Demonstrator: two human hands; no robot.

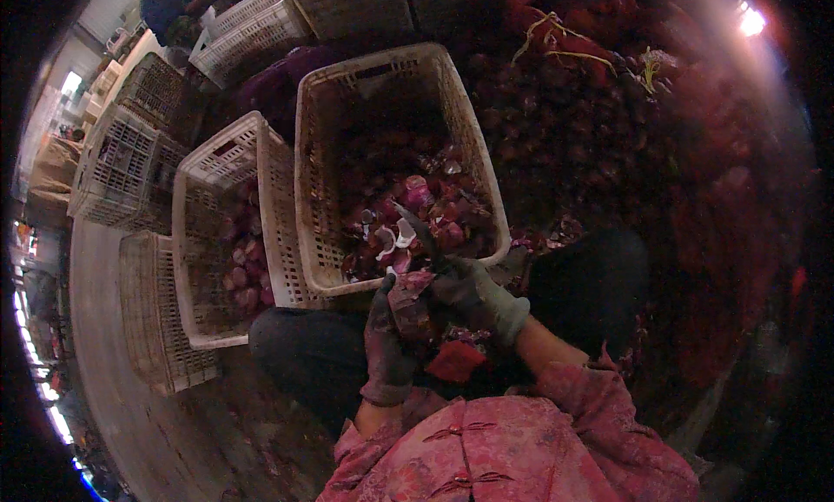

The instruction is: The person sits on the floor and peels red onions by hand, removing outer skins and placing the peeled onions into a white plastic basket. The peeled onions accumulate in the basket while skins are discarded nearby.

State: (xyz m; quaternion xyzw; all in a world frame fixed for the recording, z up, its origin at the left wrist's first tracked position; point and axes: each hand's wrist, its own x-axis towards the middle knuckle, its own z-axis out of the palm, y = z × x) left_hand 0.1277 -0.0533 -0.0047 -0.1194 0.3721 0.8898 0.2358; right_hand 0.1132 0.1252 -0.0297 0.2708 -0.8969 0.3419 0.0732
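My left hand [388,349], in a dark-stained glove, grips a red onion [410,293] above my lap. Loose papery skin hangs from the onion. In my gloved right hand [472,290] is a knife, its dark curved blade [420,225] pointing away from me over the crate's near rim. That plastic crate [311,196] stands tilted before my knees and holds red onion skins and trimmings [449,212]. Pale, curled pieces of peel [405,232] lie near the blade. To its left, a second crate [184,254] contains red onions with smooth skins [251,267].
A large dark heap of onions [554,131] spreads to the right, with yellowish stems [580,54] on top. More crates [120,160] stand at the far left, another [251,30] at the back. Red material [710,241], possibly netting, hangs or lies at right.
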